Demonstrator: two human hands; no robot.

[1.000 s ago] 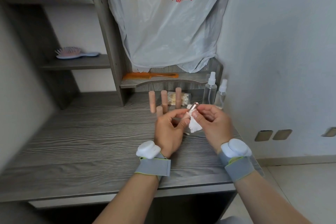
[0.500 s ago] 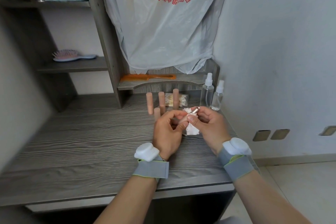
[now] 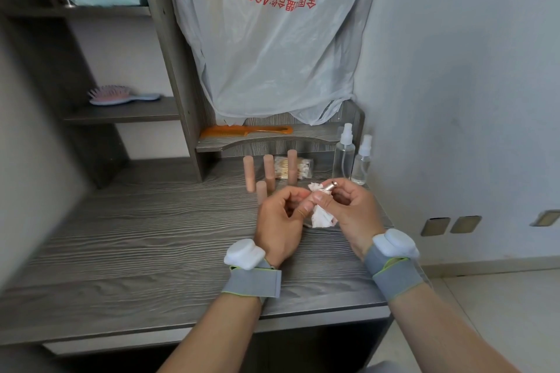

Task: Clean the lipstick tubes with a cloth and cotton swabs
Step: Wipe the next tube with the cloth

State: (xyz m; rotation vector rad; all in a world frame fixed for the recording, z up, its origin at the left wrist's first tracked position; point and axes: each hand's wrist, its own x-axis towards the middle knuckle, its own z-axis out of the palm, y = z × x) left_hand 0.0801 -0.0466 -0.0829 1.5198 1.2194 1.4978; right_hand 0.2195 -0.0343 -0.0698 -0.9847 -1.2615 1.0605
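My left hand (image 3: 280,221) grips an opened lipstick tube, and only its silver end (image 3: 329,185) pokes out between my hands. My right hand (image 3: 348,210) pinches a crumpled white cloth (image 3: 320,215) against that tube. Both hands are held together just above the desk. Behind them, several pinkish-tan lipstick tubes (image 3: 268,171) stand upright on the desk, with one shorter piece (image 3: 261,192) in front. A clear packet of cotton swabs (image 3: 298,167) lies behind the tubes.
Two clear spray bottles (image 3: 344,156) stand at the back right by the wall. An orange comb (image 3: 247,131) lies on the low shelf under a hanging plastic bag (image 3: 272,39). A hairbrush (image 3: 119,95) rests on a left shelf. The grey desk (image 3: 136,236) ends near my wrists.
My hands have stayed together on the tube and cloth, with small shifts of the fingers. The view has moved a little, so the scene sits slightly lower and to the left.
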